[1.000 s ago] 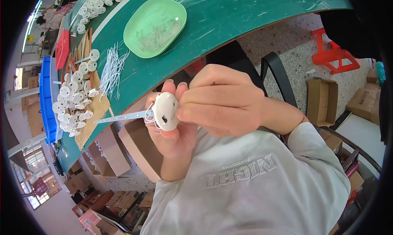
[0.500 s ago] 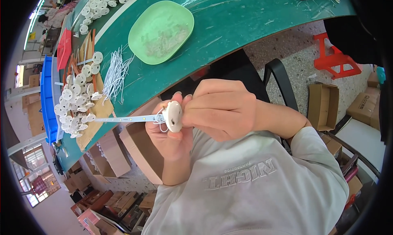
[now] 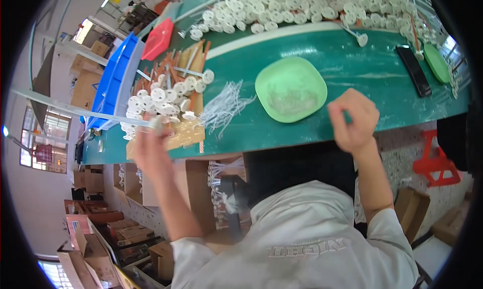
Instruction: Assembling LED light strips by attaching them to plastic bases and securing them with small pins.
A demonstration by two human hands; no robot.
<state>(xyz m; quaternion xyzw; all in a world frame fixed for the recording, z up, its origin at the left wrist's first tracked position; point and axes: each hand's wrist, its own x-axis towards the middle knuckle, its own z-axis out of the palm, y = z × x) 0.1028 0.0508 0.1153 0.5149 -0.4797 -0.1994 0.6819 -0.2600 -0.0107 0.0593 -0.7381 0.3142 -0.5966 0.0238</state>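
We are setting a finished piece down: our left hand point(image 3: 147, 147) is reaching to the pile of white discs point(image 3: 158, 101) at the table's left end, blurred with motion, fingers seemingly pinching a white disc with a long strip point(image 3: 80, 110) trailing left. Our right hand point(image 3: 353, 119) is hovering beside the green plate point(image 3: 291, 89), fingers curled loosely, holding nothing we can make out. Next, we judge, comes picking a fresh part. The green table point(image 3: 352, 57) is carrying loose white ties point(image 3: 225, 106), a phone point(image 3: 413, 70) and more discs; cardboard boxes point(image 3: 100, 228) are crowding the floor.
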